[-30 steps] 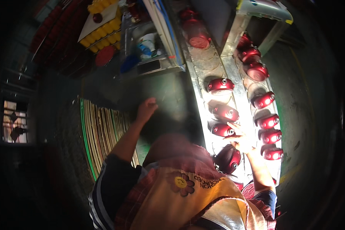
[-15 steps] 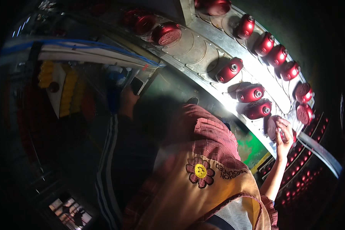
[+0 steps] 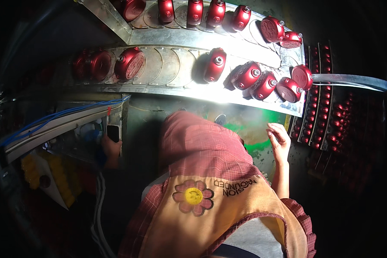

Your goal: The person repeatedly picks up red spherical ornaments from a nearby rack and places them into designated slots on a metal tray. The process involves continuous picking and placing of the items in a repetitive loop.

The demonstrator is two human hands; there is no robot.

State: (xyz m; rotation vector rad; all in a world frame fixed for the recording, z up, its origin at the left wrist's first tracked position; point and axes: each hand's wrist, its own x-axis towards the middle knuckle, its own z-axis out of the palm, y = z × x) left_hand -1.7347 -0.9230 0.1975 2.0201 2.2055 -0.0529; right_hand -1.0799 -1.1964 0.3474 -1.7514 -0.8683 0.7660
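My right hand (image 3: 280, 139) is raised off the near edge of a metal slat conveyor (image 3: 180, 86). Its fingers are loosely bent and apart, with nothing visible in them. Nearest to it are red bottles with short clear necks: one tilted red bottle (image 3: 289, 90) at the conveyor's corner, and another red bottle (image 3: 302, 76) touching it by the outer end. Along the same lane stand a red bottle (image 3: 263, 86), a red bottle (image 3: 246, 75) and a red bottle (image 3: 215, 65). My left hand does not show.
More bottles (image 3: 241, 18) line the far lane. A curved metal rail (image 3: 352, 81) leaves the conveyor's right end, above racks (image 3: 329, 99) with rows of small red pieces. At left, a hand (image 3: 112, 146), apparently another person's, holds a phone (image 3: 113, 132) beside blue cables (image 3: 73, 112).
My right hand has let go of a red bottle at the conveyor's corner and drawn back off the edge. The view has turned, so the conveyor lies more level.
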